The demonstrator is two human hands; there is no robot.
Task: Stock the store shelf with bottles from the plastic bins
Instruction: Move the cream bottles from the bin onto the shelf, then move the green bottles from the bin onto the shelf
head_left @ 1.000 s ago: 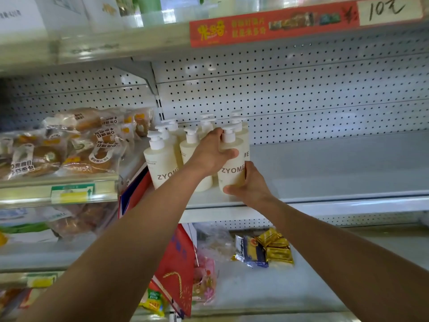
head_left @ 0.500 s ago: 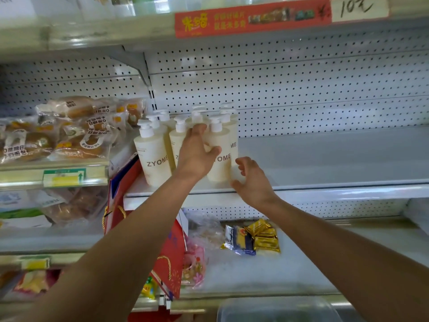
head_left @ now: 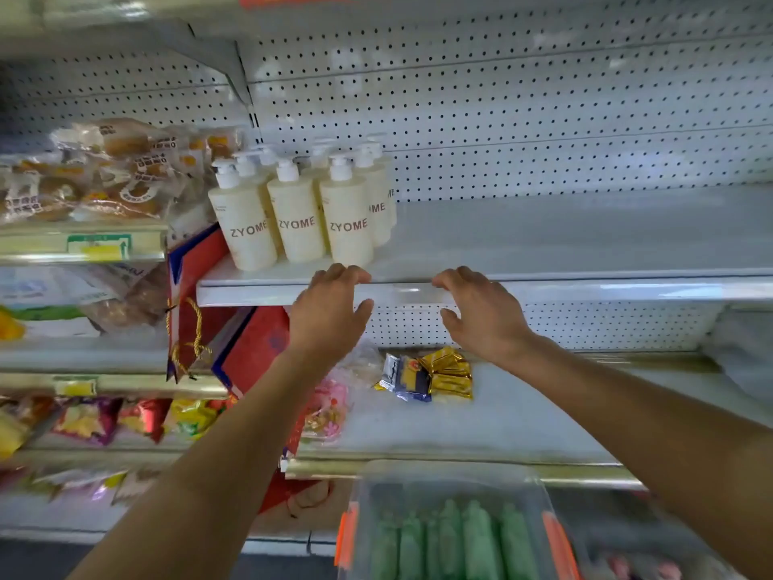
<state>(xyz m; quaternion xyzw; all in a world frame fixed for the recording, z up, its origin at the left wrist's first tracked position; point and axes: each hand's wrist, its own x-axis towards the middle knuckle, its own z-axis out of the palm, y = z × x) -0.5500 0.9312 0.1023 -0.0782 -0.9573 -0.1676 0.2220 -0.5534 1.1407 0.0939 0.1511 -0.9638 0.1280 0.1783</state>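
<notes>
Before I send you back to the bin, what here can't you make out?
- Back-row pump bottles, head view: front bottles hide them; count unclear.
- Bin: bottom edge cuts it off; motion blur smears the green bottles.
- Shelf right end: frame edge cuts it.
- Left hand and right hand: empty; whether they touch the shelf is unclear.

I've got the pump bottles (head_left: 297, 215) standing in a cluster at the left end of the shelf (head_left: 585, 244), with bread packs (head_left: 113, 173) on the neighbouring shelf further left. My left hand (head_left: 330, 316) and right hand (head_left: 481, 316) sit side by side before the shelf's front edge, right of the bottles. Below them lie snack packets (head_left: 431, 374) on the lower shelf, and nearest me, at the bottom, a plastic bin (head_left: 451, 533) with bottles lying in it.
</notes>
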